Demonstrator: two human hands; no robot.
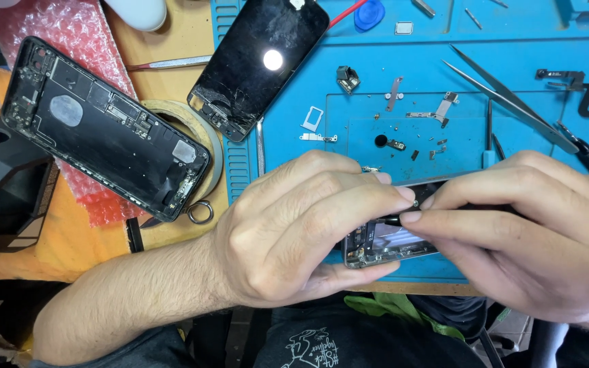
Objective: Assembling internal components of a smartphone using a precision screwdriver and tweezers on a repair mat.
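Note:
My left hand (301, 228) grips an opened phone body (386, 242) from the left, thumb under it and fingers over its top edge. My right hand (526, 232) pinches a thin black tool (392, 220) whose tip rests on the phone's inner parts. Both hands meet above the front edge of the blue work mat (526, 136). Most of the phone is hidden by my fingers.
A black phone shell with bare internals (103, 129) lies on red bubble wrap at left, over a tape roll (209, 146). A cracked screen (260, 65) leans at top centre. Tweezers (512, 99), small screws and brackets (417, 119) dot the mat. A black stand (5, 191) sits far left.

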